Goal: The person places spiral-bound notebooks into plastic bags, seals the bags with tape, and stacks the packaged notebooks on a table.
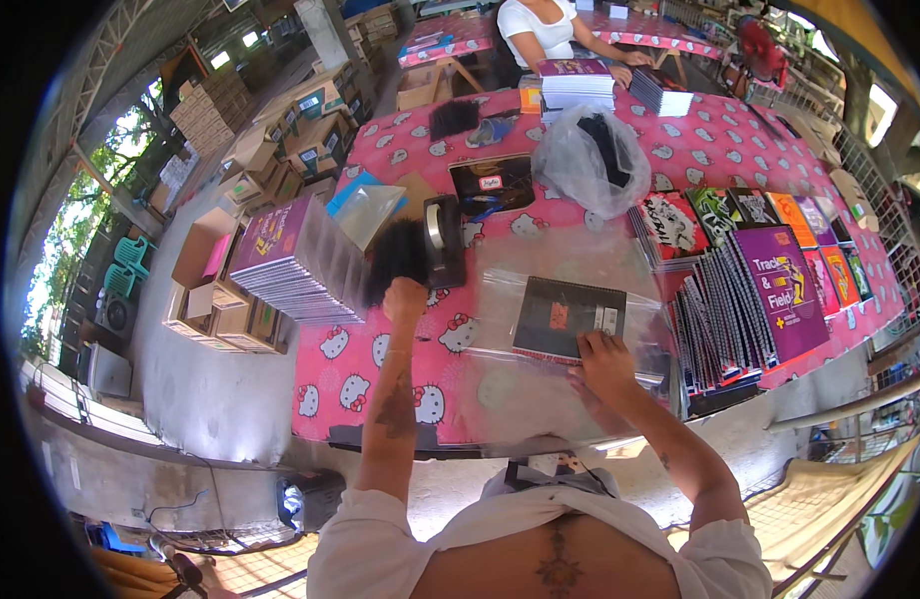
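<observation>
My left hand (406,299) is closed at the near end of a black bristly brush (395,248), beside a black tape dispenser (444,232); the part inside my fingers is hidden. Fingers spread, my right hand (606,365) rests on the lower right corner of a dark spiral notebook (552,311). The notebook lies flat with a small orange mark and a white label on its cover. Clear plastic sleeves (495,285) lie under and around it.
Purple spiral notebooks (286,250) are stacked at left; more notebooks (724,299) fan out at right beside colourful ones. A plastic bag (592,165) and a black box (492,186) stand farther back. Across the pink table (380,394), another person (543,35) handles notebooks. Cartons (230,324) flank the table.
</observation>
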Tool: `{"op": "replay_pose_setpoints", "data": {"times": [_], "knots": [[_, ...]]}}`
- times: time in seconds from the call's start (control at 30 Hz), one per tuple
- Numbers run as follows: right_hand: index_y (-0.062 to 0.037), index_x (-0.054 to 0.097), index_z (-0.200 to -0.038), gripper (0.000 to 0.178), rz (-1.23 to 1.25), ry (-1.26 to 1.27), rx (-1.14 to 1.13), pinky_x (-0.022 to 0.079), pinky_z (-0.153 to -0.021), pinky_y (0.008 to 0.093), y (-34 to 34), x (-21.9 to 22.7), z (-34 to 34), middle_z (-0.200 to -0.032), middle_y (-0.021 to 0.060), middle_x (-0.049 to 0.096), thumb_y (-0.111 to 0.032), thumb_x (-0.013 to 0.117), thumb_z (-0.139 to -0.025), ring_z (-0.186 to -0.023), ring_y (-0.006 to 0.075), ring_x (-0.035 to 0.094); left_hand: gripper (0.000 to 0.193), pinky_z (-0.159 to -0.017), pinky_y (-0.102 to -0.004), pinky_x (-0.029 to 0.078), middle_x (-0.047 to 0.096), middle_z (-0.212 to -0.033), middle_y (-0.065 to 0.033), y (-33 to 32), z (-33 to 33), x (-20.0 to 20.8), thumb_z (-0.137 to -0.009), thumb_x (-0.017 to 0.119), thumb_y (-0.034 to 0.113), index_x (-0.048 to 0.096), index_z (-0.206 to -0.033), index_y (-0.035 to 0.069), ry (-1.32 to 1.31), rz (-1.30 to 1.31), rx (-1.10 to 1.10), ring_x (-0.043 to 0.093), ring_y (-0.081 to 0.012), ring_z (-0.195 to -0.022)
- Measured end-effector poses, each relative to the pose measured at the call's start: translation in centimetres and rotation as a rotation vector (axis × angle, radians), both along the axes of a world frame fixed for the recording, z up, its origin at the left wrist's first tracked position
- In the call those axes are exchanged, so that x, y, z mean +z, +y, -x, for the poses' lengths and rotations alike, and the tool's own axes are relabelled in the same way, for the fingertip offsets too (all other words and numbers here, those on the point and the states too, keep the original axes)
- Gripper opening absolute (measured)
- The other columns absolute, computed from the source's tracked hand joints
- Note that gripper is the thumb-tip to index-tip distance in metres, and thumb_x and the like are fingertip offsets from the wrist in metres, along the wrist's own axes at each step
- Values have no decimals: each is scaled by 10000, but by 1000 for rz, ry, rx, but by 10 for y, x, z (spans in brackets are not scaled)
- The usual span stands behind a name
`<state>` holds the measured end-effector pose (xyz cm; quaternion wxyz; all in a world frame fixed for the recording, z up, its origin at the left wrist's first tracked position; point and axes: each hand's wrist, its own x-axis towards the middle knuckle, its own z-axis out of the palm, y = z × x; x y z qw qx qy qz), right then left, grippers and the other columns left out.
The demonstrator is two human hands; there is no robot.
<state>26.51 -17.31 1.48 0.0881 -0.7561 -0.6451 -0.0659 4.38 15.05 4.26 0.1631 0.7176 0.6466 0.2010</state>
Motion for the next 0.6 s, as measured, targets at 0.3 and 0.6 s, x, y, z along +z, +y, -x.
{"op": "replay_pose_setpoints", "data": {"times": [0.3,0.6], "knots": [[6,657,-1105,632,-122,19,73,469,-888,382,3,2,-6,-1055,98,622,-397,818,-646,-1079,254,616,258,-610,-306,522,695,-656,-76,-164,-127,0,-820,706,255,746,-772,4,-500,359,-727,676,-173,-633],[-82,676,-1079,486,-205,142,25,413,-850,422,-1,20,-19,-985,67,578,-435,761,-756,-1040,253,570,460,-837,-502,488,730,-862,-131,-183,-135,9,-864,646,546,739,-912,98,320,215,-636,696,-352,-916]]}}
